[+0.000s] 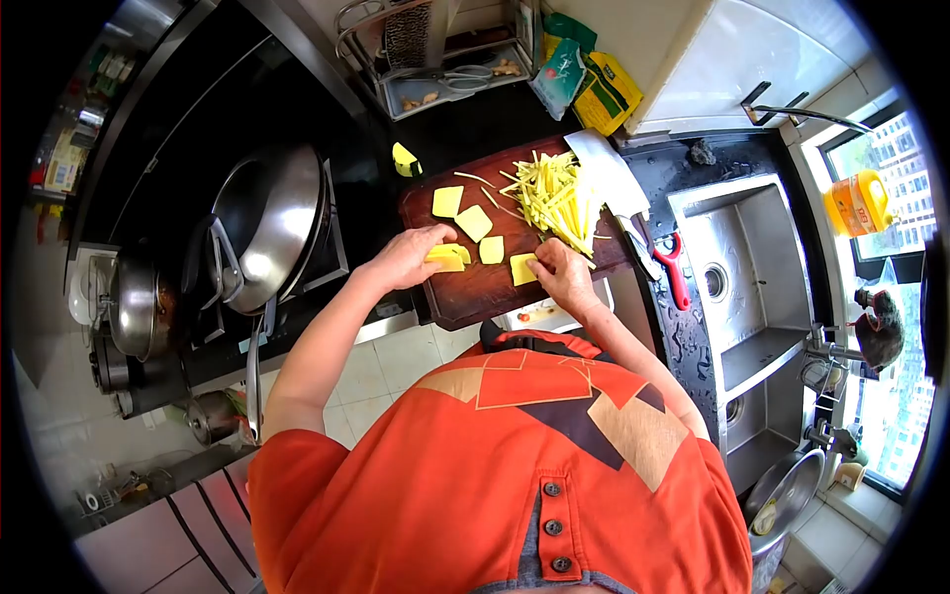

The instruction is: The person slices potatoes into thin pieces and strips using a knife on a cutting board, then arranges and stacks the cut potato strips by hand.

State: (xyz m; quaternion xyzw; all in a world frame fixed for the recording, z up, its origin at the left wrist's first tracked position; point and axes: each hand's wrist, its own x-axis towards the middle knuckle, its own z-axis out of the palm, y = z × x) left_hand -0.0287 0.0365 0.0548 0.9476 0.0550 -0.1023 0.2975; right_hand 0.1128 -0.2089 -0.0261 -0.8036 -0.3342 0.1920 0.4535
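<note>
My left hand (404,259) is closed around a small stack of yellow vegetable slices (450,259) at the left part of a dark red-brown cutting board (465,305). With the fingertips of my right hand (566,277) I pinch the edge of another yellow slice (522,268) near the board's front edge. Between and beyond the hands lie several loose flat slices (474,223). A heap of thin yellow strips (559,193) covers the board's back right. Along its right side rests a cleaver (612,176) with a broad blade, partly behind the strips.
A green-skinned yellow chunk (405,160) lies behind the board. On the left stands a steel wok (267,223) on the stove. A red-handled tool (674,272) lies between board and sink (782,342). A rack (465,94) and a yellow packet (606,94) stand at the back.
</note>
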